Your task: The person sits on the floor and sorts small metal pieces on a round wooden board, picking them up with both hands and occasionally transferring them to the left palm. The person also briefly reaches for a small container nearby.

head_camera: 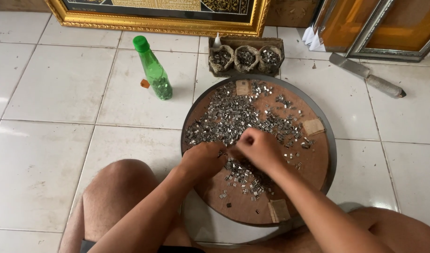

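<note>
At the centre of the frame our left hand (203,159) and right hand (261,149) met, fingers curled, grip hidden, over small shiny metal clips (233,117) heaped on the round brown board (313,164); light, stiff, slippery, best pinched singly, we judged.

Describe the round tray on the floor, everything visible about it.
The round tray lies flat on the white tiled floor, between the person's knees. It has a dark, metal-looking rim and a brown, board-like bottom. Three pale tape-like patches sit near its edge and one at the top. Many small shiny metal pieces are scattered over it, thickest in the upper left. The left hand and right hand rest on it among the pieces.
</note>
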